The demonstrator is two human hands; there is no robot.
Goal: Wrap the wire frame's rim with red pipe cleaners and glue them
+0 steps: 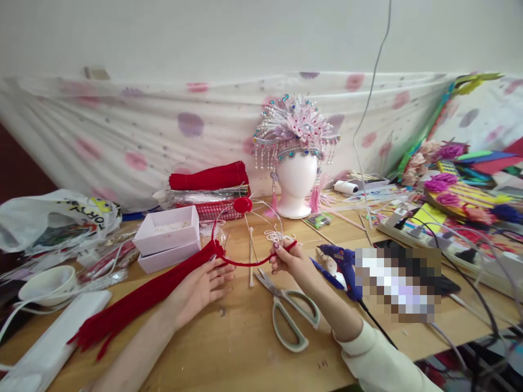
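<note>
A thin wire frame (pixel 281 222), bent into a hoop with arched wires, is between my two hands. Fuzzy red pipe cleaner (pixel 249 264) covers its near edge and left side. My right hand (pixel 288 257) pinches the red-covered wire at the right, and a short red end sticks out past the fingers. My left hand (pixel 210 283) has its thumb and index finger at the left corner of the frame, the other fingers loosely stretched. Beneath that hand lies a bundle of red pipe cleaners (pixel 151 294). A red round piece (pixel 243 204) shows at the frame's far side. Open scissors (pixel 286 305) lie close by.
A white foam head (pixel 297 182) wears a pink beaded headdress (pixel 300 125). White boxes (pixel 167 234) and a red basket (pixel 212 209) stand left of it. To the right are a blue glue gun (pixel 341 264), a phone (pixel 425 267) and a power strip (pixel 441 256) with trailing cables.
</note>
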